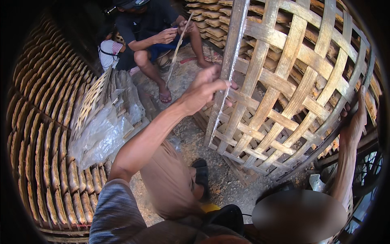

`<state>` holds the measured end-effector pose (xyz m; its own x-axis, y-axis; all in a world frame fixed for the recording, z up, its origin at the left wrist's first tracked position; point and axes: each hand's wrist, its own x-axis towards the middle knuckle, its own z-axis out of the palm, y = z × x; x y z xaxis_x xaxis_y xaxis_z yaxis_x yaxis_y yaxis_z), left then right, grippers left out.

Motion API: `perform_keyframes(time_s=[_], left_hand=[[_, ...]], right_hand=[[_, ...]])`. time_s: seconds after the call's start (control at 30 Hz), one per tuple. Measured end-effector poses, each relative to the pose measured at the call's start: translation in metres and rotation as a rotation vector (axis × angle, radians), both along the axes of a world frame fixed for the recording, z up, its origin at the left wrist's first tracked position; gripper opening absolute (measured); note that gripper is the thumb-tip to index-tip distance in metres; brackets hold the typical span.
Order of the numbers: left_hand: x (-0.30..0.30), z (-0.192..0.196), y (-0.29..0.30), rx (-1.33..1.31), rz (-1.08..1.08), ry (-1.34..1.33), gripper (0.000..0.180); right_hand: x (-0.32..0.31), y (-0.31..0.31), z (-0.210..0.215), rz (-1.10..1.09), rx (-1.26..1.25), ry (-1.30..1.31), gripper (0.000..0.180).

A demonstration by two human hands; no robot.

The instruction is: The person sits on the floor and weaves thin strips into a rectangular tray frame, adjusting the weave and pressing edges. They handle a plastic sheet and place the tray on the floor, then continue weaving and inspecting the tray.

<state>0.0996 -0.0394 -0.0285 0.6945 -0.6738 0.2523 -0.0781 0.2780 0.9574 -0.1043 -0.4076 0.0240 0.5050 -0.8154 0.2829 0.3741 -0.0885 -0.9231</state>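
Note:
A large panel of woven bamboo strips [280, 85] stands tilted before me, with open square gaps and a flat wooden edge strip along its left side. My left hand [205, 89] is closed round that left edge, fingertips showing through the weave; part of the hand is smeared by motion. On the far right, my right hand [357, 116] grips the panel's rim, its fingers partly hidden behind it. The panel's lower end is near the ground.
Beyond my left arm, a seated person [156, 38] holds a thin strip [178, 51] in both hands. Crinkled clear plastic [101, 138] lies against stacked flat pieces at left. Rows of brown slabs [48, 162] line the left; more are stacked behind the panel. The rough floor [189, 134] has debris.

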Motion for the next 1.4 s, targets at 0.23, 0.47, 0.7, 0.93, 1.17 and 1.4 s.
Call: perform_keyframes(time_s=[0.23,0.47,0.7,0.93,1.17,1.4], left_hand=[[0.001,0.008,0.002,0.258,0.053,-0.154,0.029],[-0.002,0.021,-0.002,0.203,0.014,-0.016,0.023],[0.011,0.02,0.018,0.484,-0.061,-0.134,0.036],[0.007,0.015,0.022,0.183,0.014,-0.101,0.029],[0.009,0.008,0.021,0.574,0.355,-0.492,0.027],[0.029,-0.006,0.04,0.433,0.036,-0.367,0.034]], right_hand=[[-0.002,0.0,-0.002,0.081,0.031,-0.022,0.046],[0.001,0.009,0.001,0.058,0.036,-0.028,0.047],[0.004,0.014,0.001,0.021,0.005,0.033,0.051],[0.008,0.011,-0.005,0.083,0.006,0.074,0.05],[0.015,0.027,-0.004,0.072,-0.027,0.055,0.051],[0.014,0.028,-0.006,0.091,-0.022,0.083,0.048]])
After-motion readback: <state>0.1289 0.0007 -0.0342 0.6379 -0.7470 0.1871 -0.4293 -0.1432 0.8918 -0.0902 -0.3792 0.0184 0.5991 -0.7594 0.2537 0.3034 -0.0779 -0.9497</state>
